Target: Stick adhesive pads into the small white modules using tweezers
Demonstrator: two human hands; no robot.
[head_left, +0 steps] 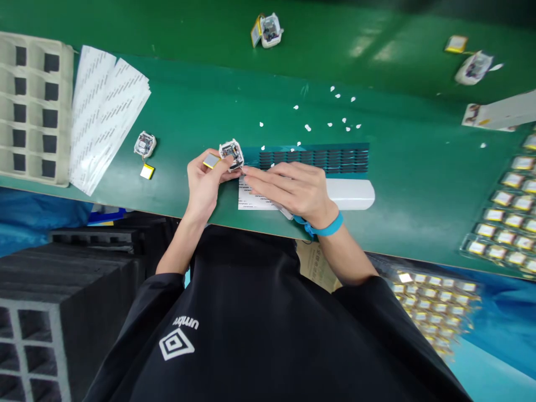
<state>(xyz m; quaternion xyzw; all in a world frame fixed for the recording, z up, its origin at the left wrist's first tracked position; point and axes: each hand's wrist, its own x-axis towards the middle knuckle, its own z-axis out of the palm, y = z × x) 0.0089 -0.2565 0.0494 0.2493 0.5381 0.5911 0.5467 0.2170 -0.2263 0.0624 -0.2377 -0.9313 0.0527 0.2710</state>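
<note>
Over the green table (201,106), your left hand (201,180) pinches a square white-cased device (233,150); slipping could tug the silver battery (211,161) beside it. Your right hand (302,188): can't tell.

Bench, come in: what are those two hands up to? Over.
Left hand gripping open white-cased device, battery alongside. Right hand close to device's edge; contact unclear. Small white pieces scattered beyond, none covering the device.
</note>
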